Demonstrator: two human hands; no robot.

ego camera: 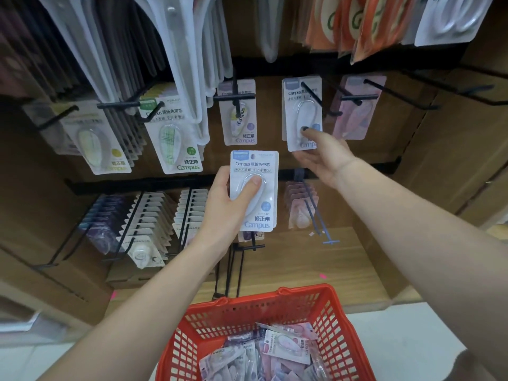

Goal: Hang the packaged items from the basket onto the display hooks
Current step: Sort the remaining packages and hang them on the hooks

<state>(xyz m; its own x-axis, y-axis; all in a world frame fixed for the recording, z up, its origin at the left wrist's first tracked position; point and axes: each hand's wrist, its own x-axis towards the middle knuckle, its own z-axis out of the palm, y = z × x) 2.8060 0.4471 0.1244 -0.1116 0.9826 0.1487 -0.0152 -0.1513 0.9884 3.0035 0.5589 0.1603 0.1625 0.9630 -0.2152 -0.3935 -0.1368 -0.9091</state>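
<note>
A wooden display wall (439, 149) filled the view, crossed by black rails carrying black display hooks (312, 92). Its upper row held large white and orange packets (365, 26); the middle row held carded Campus correction-tape packs, among them a yellow-green pack (176, 138) at left, a purple pack (239, 116) at centre and a pink pack (357, 111) at right. The lowest row carried dense stacks of white-carded packs (148, 215).

A red plastic basket (338, 320) stood at the bottom of the view, below the wall, with a loose pile of packaged items (286, 350) lying inside it.

The left hand (224, 204) gripped a blue-labelled pack (255, 185) upright in front of the wall, between the middle and lowest rows, with the thumb pressed across its clear blister and the fingers curled behind the card.

The right hand (321, 158) reached to a second blue pack (302, 114) hanging on a middle-row hook, pinching its lower edge with the thumb on the front face and the fingers beneath and behind the card.
</note>
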